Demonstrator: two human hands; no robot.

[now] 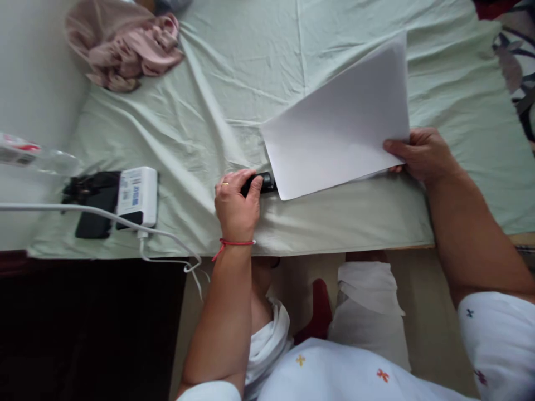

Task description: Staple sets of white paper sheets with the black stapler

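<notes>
on the bed, the left hand is curled round a black tool whose tip slips under the white paper, which the right hand pinches at its edge.

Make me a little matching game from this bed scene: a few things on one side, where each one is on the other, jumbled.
Things:
1. white sheet of paper
2. small black cylindrical object
3. crumpled pink cloth
4. white power bank

Places:
A. far left corner of the bed
B. gripped by the left hand
C. held by the right hand
D. left edge, cable attached

Pairs: 1-C, 2-B, 3-A, 4-D
</notes>
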